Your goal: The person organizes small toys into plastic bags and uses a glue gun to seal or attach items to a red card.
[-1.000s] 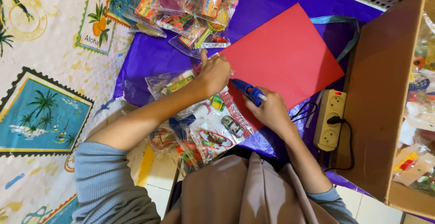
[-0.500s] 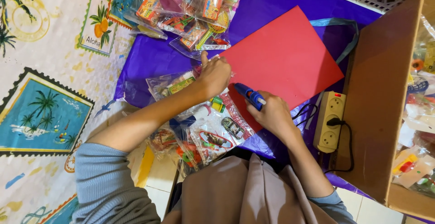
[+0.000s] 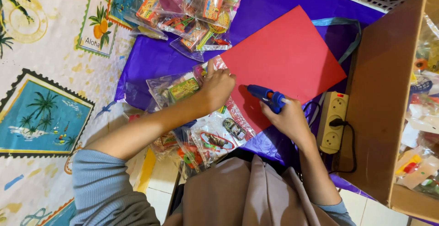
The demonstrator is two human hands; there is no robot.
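glue gun (image 3: 266, 97) at red sheet (image 3: 292, 61) edge

Blue-grey ribbed long sleeves pushed up, taupe cloth draped below

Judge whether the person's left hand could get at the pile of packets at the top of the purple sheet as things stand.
Probably yes: the left hand rests at the red card's edge, and only bare purple sheet lies between it and the packets.

Clear toy pkgs (image 3: 192, 6) atop purple sheet (image 3: 274, 6)
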